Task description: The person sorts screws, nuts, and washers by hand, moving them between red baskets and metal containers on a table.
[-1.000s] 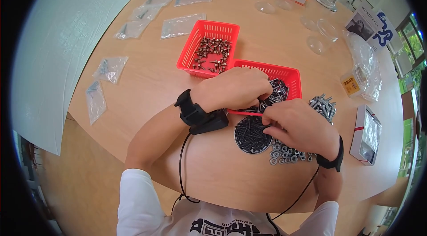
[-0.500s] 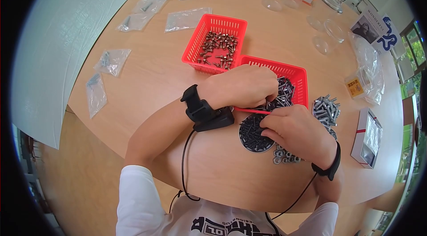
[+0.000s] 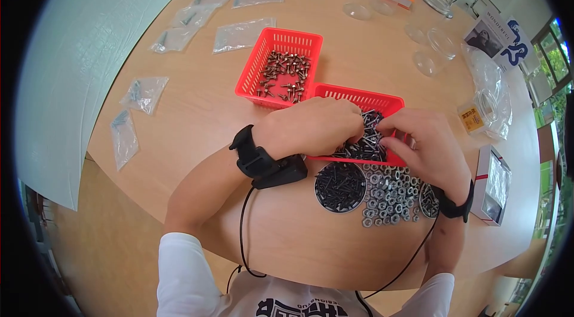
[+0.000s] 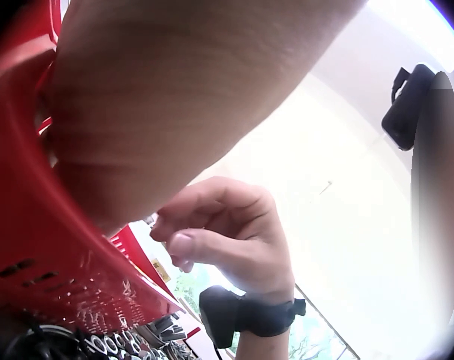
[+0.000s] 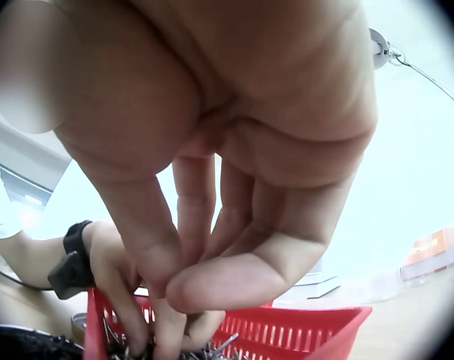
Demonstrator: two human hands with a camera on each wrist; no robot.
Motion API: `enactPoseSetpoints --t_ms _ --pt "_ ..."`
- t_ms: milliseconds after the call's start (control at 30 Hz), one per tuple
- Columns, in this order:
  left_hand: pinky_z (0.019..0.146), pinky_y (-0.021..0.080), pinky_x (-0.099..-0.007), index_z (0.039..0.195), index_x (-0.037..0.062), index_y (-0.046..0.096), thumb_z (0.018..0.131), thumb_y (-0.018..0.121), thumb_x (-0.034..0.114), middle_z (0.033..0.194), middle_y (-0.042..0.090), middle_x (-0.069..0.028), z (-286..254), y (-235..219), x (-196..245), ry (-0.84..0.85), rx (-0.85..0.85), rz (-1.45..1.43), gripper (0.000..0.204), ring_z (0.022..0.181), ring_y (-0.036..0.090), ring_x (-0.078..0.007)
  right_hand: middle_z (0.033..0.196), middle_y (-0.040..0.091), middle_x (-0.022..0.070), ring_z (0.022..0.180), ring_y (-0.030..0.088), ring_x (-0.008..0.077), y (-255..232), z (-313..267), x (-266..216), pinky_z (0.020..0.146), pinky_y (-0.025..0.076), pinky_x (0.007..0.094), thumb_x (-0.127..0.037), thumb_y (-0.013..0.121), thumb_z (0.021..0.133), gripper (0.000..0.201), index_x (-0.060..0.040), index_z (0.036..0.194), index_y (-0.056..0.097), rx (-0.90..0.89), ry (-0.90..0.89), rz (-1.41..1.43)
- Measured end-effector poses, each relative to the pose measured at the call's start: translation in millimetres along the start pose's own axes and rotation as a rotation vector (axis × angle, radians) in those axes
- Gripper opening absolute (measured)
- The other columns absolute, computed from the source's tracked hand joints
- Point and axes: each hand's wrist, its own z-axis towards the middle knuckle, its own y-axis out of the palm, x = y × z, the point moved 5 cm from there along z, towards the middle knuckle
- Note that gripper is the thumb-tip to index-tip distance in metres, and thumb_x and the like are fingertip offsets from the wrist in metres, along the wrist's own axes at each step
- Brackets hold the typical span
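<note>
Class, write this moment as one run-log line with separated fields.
left hand: over near red basket, in dark screws | right hand: fingertips pinched over same screws | beside: hex nuts, round dish

Left hand (image 3: 311, 126) and right hand (image 3: 427, 144) meet over screws (image 3: 365, 144) in the near red basket (image 3: 359, 99).

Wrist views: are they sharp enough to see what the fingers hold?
Left wrist view: blown-out background, red basket blurred, right hand soft. Right wrist view: fingers fill the frame, out of focus. Head view: sharp but fisheye-bent; hands hide any pinched piece.
</note>
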Motion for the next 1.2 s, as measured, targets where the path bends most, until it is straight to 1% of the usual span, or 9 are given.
enactPoseSetpoints --t_ms 100,267,367,700,767,900,1000,1100,1200 --pt "0.082 0.052 -0.0415 0.103 0.0039 0.073 0.078 0.070 0.000 0.100 0.064 -0.0106 3 -2 0 -0.089 -0.070 -0.104 0.025 0.099 0.065 -0.0300 0.086 0.067 0.0158 0.084 0.064 0.0360 12 3 11 0.076 0.051 0.0432 -0.004 0.071 0.082 0.016 -0.0015 0.097 0.069 -0.001 -0.041 -0.013" --pt "0.080 0.052 -0.0422 0.098 0.0024 0.071 0.080 0.070 0.001 0.095 0.065 -0.0116 5 3 -6 0.009 -0.001 -0.011 0.019 0.094 0.066 -0.0314 0.089 0.067 0.0150 0.090 0.063 0.0364 29 5 18 0.081 0.051 0.0442 -0.005 0.072 0.082 0.015 -0.0016 0.096 0.069 -0.025 -0.081 -0.045" --pt "0.078 0.052 -0.0431 0.095 0.0014 0.068 0.081 0.070 0.003 0.093 0.066 -0.0130 1 0 -4 0.029 0.056 0.018 0.015 0.093 0.066 -0.0323 0.088 0.066 0.0162 0.090 0.062 0.0368 32 8 17 0.082 0.050 0.0446 -0.004 0.067 0.084 0.011 -0.0001 0.095 0.068 -0.067 -0.080 -0.036" --pt "0.079 0.052 -0.0441 0.093 -0.0002 0.065 0.084 0.069 0.004 0.091 0.067 -0.0167 -10 -32 1 -0.099 0.067 0.039 0.011 0.092 0.066 -0.0352 0.088 0.067 0.0158 0.086 0.063 0.0362 31 9 15 0.078 0.051 0.0447 -0.006 0.070 0.083 0.013 -0.0003 0.095 0.067 -0.075 -0.064 0.037" --pt "0.078 0.051 -0.0448 0.093 -0.0004 0.066 0.085 0.068 0.004 0.091 0.067 -0.0169 -12 -35 0 -0.087 0.086 0.038 0.010 0.092 0.066 -0.0355 0.085 0.067 0.0141 0.082 0.065 0.0332 32 9 17 0.074 0.052 0.0418 -0.006 0.074 0.083 0.015 -0.0014 0.096 0.068 -0.038 -0.087 0.018" --pt "0.078 0.051 -0.0448 0.094 -0.0002 0.066 0.086 0.067 0.004 0.091 0.067 -0.0168 -10 -30 2 -0.016 0.089 -0.026 0.009 0.093 0.066 -0.0355 0.085 0.067 0.0144 0.083 0.065 0.0338 31 9 17 0.075 0.052 0.0417 -0.006 0.073 0.084 0.015 -0.0013 0.096 0.068 -0.034 -0.087 0.011" --pt "0.078 0.051 -0.0446 0.095 0.0001 0.066 0.083 0.069 0.004 0.089 0.068 -0.0169 -8 -29 1 -0.043 0.081 -0.054 0.013 0.093 0.066 -0.0353 0.085 0.068 0.0147 0.083 0.065 0.0342 29 9 19 0.075 0.052 0.0417 -0.006 0.073 0.084 0.014 -0.0010 0.096 0.068 -0.005 -0.081 0.010" --pt "0.078 0.052 -0.0444 0.091 -0.0003 0.067 0.077 0.072 0.003 0.085 0.068 -0.0152 -13 -35 -2 -0.112 0.063 0.066 0.015 0.093 0.066 -0.0347 0.086 0.068 0.0149 0.083 0.066 0.0343 28 9 20 0.075 0.052 0.0416 -0.006 0.073 0.084 0.014 -0.0003 0.096 0.067 0.005 -0.081 0.007" --pt "0.077 0.049 -0.0436 0.084 0.0018 0.070 0.072 0.075 0.003 0.082 0.068 -0.0115 -12 -32 -3 -0.147 -0.035 0.153 0.014 0.092 0.066 -0.0313 0.086 0.068 0.0151 0.083 0.066 0.0343 28 9 20 0.076 0.053 0.0416 -0.006 0.072 0.084 0.015 0.0005 0.097 0.067 0.002 -0.078 0.013"
